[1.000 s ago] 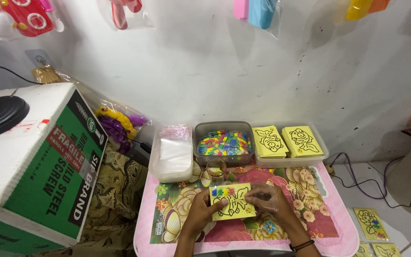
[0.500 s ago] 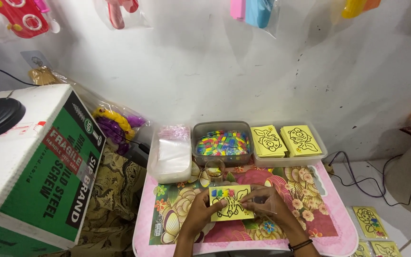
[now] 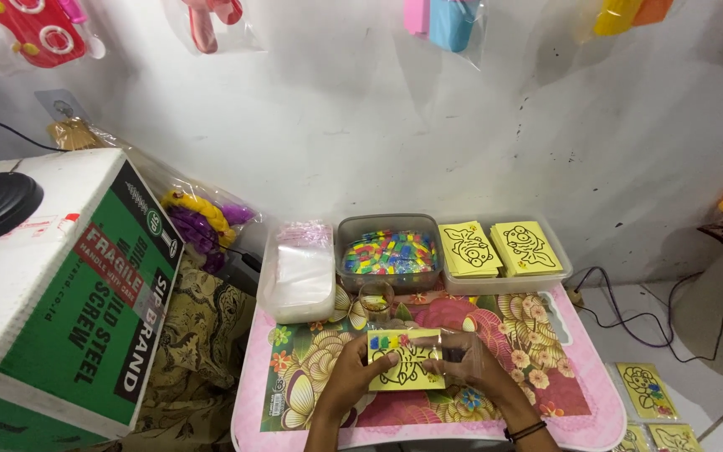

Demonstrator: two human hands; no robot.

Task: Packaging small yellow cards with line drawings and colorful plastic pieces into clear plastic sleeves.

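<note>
Both hands hold a small yellow card (image 3: 406, 371) with a black line drawing, flat near the front edge of the pink flowered table (image 3: 583, 381), about mid-width. Left hand (image 3: 351, 378) grips the card's left edge with curled fingers. Right hand (image 3: 466, 362) pinches the right edge; it seems to have clear plastic film around it, hard to tell. A row of small coloured pieces (image 3: 388, 341) sits along the card's top edge.

Step in hand, judging by this: assembling or bagging the card with its coloured pieces. A next move would need a steady grip so the pieces stay put.

At the back edge: clear tub of coloured pieces (image 3: 390, 251), tray of yellow cards (image 3: 499, 249) toward the back right corner, stack of clear bags (image 3: 299, 272) toward the back left. Small glass jar (image 3: 376, 299) just behind the card.
</note>
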